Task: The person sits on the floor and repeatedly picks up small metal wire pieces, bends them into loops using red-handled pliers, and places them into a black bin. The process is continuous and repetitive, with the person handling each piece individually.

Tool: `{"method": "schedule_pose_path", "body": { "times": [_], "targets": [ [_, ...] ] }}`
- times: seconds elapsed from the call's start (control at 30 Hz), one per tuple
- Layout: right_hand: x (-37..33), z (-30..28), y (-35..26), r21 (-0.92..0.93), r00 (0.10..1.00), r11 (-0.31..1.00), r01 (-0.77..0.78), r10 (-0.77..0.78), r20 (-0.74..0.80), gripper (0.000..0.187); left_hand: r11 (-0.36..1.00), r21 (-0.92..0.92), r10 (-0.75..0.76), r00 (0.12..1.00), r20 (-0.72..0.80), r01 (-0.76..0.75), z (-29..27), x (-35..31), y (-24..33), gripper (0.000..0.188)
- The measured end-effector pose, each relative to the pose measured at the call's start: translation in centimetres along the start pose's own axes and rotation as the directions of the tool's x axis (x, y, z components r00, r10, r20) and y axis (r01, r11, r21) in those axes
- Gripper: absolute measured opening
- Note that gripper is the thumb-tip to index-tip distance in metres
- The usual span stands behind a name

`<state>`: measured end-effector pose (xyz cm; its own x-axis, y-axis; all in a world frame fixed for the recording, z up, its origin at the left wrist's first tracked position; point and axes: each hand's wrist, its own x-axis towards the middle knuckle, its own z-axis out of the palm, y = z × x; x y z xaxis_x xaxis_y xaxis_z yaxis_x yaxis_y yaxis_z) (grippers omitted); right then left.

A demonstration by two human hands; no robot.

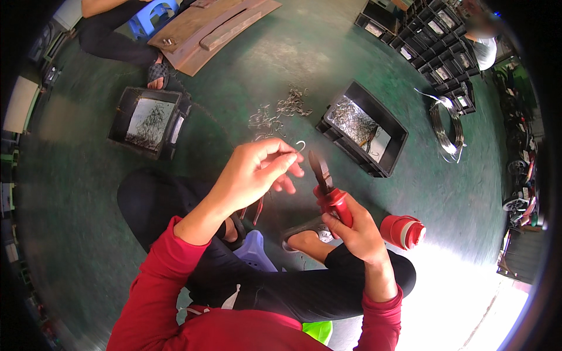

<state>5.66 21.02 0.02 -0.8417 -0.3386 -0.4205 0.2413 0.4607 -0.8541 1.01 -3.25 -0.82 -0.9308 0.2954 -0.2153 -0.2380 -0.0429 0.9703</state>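
Thumb and fingers of my left hand [253,175] are closed in a pinch on a small bent metal hook [301,144], its curved end sticking up past the fingertips. My right hand [358,233] is wrapped round the red handles of a pair of pliers [333,202]. The dark jaws point up and left, just right of the hook and apart from it. Beyond my left hand, loose metal hooks [291,103] lie in small heaps on the green floor. Red handles of what looks like another tool [259,212] show below my left hand.
A black crate [394,159] with many metal pieces stands ahead right, another black crate [122,126] at left. A red flask [404,232] stands by my right knee. A wire coil [438,126], stacked crates [436,50], wooden boards [193,35] and two other people are farther off.
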Motion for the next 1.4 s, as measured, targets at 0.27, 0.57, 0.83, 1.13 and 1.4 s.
{"method": "schedule_pose_path", "body": {
  "times": [0.27,0.57,0.83,1.13,1.4],
  "targets": [
    [0.2,0.2,0.1,0.029,0.998,0.998,0.058,-0.059,0.035,0.042,0.974,-0.143,-0.148,0.972,0.183,0.175,-0.6,0.0,0.7,0.021],
    [0.1,0.3,-0.1,-0.069,0.999,0.998,0.011,-0.007,0.048,0.042,0.968,-0.139,-0.181,0.964,0.194,0.209,-0.5,0.1,0.2,0.021],
    [0.1,0.4,-0.4,-0.001,0.996,1.000,-0.015,0.015,0.092,0.042,0.963,-0.155,-0.188,0.963,0.194,0.219,-0.4,0.1,0.1,0.020],
    [0.2,0.9,0.1,0.066,0.995,0.998,-0.020,0.014,0.098,0.042,0.977,-0.081,-0.181,0.970,0.165,0.196,0.0,-0.1,0.6,0.023],
    [0.0,0.5,-0.4,0.034,0.995,0.994,-0.101,0.101,0.006,0.044,0.953,-0.120,-0.253,0.949,0.188,0.277,-0.4,0.1,0.3,0.040]
  ]
}}
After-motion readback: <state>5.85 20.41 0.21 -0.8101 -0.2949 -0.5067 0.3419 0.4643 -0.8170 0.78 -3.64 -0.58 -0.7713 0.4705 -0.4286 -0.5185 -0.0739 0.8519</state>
